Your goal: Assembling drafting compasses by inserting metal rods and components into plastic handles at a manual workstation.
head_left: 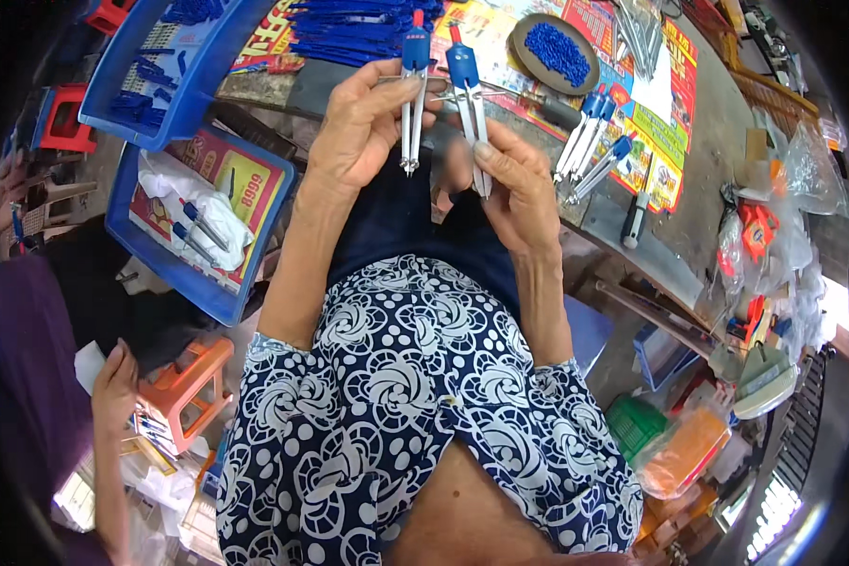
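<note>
My left hand (357, 132) pinches a drawing compass (415, 58) with a blue head, a red tip and metal legs that point down, held nearly together. Beside it, my right hand (517, 179) grips a second compass (463, 71) low on its legs, its blue head up and tilted slightly left. The two compasses are held side by side above my lap, near the table's edge. Blur covers part of my right fingertips. Several more blue-headed compasses (588, 123) lie on the table to the right of my right hand.
A round dish (519, 58) holds small blue parts. Long blue pieces (335, 36) are heaped at the back left. A dark-handled tool (634, 222) lies at the table's right edge. Blue trays (123, 226) stand left, one with compasses. Another person's hand (115, 382) is at lower left.
</note>
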A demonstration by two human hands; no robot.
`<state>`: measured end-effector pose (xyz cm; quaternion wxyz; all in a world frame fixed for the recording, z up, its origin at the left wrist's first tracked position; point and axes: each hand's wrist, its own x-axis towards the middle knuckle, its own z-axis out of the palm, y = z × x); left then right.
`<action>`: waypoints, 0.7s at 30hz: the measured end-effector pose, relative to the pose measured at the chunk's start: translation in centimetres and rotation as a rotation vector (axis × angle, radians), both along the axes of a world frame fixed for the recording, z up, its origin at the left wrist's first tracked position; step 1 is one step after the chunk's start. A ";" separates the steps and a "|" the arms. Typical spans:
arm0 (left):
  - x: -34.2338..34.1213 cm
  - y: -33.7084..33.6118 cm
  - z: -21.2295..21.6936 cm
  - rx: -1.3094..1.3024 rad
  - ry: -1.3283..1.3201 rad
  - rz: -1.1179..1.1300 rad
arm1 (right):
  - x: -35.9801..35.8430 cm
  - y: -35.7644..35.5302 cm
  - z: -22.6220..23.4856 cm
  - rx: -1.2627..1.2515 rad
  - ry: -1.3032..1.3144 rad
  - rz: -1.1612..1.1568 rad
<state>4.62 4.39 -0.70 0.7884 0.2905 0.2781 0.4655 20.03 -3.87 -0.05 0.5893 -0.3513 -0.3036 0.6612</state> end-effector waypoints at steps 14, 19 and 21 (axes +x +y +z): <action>3.4 0.1 -0.2 -0.003 0.182 -0.003 | 1.3 -1.1 -0.6 -0.050 0.076 0.163; 4.0 0.4 -0.5 0.034 0.227 0.004 | 1.8 -1.3 -0.7 -0.099 0.073 0.179; 4.2 0.5 -0.4 0.056 0.249 0.005 | 1.7 -1.5 -0.8 -0.127 0.014 0.178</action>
